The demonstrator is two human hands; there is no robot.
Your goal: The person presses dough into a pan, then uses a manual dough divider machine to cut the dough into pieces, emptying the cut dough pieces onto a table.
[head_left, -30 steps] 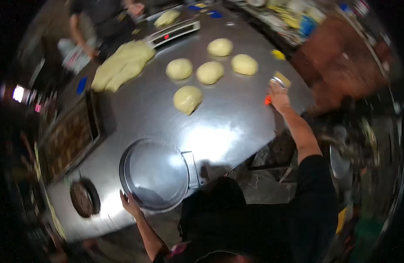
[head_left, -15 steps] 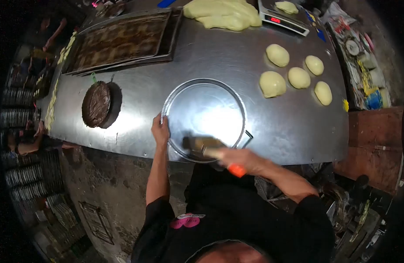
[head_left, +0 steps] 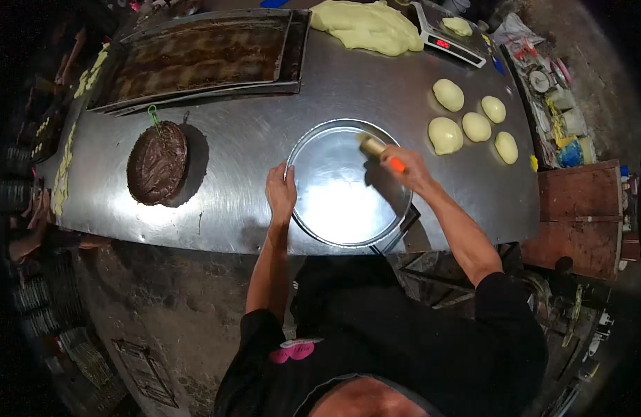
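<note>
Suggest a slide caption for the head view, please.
Left hand against a round pan, right hand holding a brush over it, five dough balls on the metal table.

Five dough balls (head_left: 476, 127) lie near a scale (head_left: 466, 53); dark trays (head_left: 195, 55) overlap; brown paste (head_left: 159, 167) coats a dish (head_left: 131, 174).

For the pan (head_left: 320, 170): round, shallow, silvery metal, with a raised rim all the way around. Lies hollow side up near the middle of the view, shines white toward six o'clock and looks darker toward three. As for the brush (head_left: 374, 147): pale yellowish at the head, orange-red on the handle. Slants over the pan at one o'clock, with bristles toward ten and handle toward four.
</note>
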